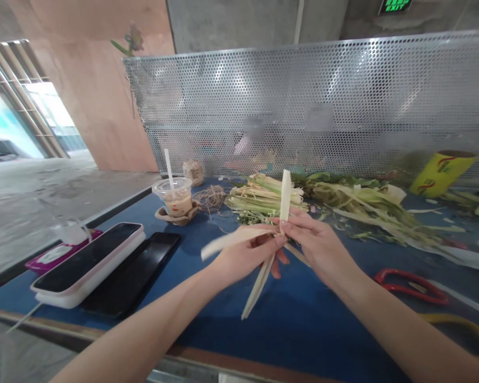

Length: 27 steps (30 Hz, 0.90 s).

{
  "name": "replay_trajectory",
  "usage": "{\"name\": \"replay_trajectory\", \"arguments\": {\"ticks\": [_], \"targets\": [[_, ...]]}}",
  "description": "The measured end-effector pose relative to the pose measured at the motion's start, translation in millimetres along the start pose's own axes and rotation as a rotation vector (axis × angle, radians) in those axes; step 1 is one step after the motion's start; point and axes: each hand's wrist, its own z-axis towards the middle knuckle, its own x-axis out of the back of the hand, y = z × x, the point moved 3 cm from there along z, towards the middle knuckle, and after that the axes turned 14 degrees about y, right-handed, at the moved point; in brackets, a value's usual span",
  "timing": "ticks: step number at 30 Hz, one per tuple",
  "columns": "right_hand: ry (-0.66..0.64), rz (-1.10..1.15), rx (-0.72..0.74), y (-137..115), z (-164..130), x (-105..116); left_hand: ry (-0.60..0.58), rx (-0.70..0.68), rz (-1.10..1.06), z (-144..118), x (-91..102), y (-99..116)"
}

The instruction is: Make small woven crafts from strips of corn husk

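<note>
Above the blue table (303, 319), with the heap of green and pale leaves (343, 199) lying beyond our hands and the red scissors (411, 284) off to the right, we held two pale leaf strips crossed between us. The longer strip (284, 194) ran nearly upright, its lower end slanting down toward us, and our right hand (319, 242) pinched it at the crossing, while the shorter strip (231, 240) lay almost level, pointing left. Our left hand (245, 258) was closed on that one, as far as the overlapping fingers let us tell.
</note>
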Motion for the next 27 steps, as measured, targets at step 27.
{"name": "replay_trajectory", "arguments": {"ticks": [27], "targets": [[-0.078,-0.229,-0.072,4.3,-7.5,6.6,0.221,-0.156,0.281,-2.6,16.3,9.7]]}}
